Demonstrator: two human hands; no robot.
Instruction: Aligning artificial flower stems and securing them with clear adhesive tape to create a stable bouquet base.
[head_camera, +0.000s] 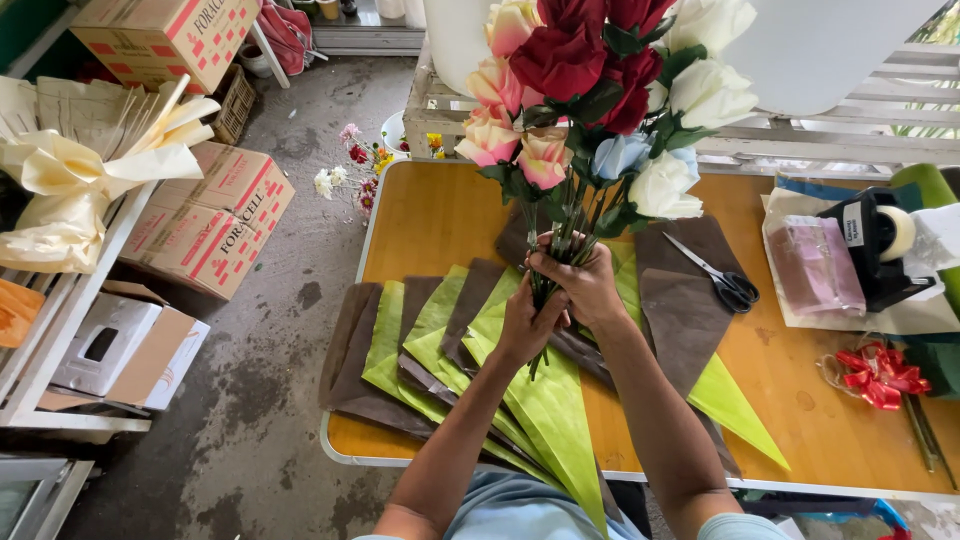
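Right hand (588, 285): fingers curled tight around the stems, clamped; it is the upper grip, knuckles toward the camera.
Left hand (527, 325): fingers wrapped and closed on the same stems, just below the right hand and touching it.
Held thing: bouquet of artificial roses (600, 95), red, pink, cream and pale blue heads, green leaves beneath them.
Long axis: near upright, heads up and toward the camera, stem ends (540, 365) poking out below the left hand.
Direction from fingers: blooms lie up and slightly right of both fists; cut ends lie down, over the wrapping.
Nearer hand: left is closer to the stem ends, right closer to the blooms.
Beneath the grip: fan of overlapping wrapping sheets (545, 405), lime green alternating with brown, points toward the person; whether the stem ends touch the sheets, cannot tell.
Support: orange-topped table (430, 215) with a pale metal rim.
Right of the sheets: scissors (722, 282) lying closed on a brown sheet, apart from both hands.
Further right: black tape dispenser (875, 245); red ribbon bow (875, 372) near the table edge.
Left, off the table: cardboard boxes (215, 220) on the floor; cream ribbon bow (80, 170) on a shelf.
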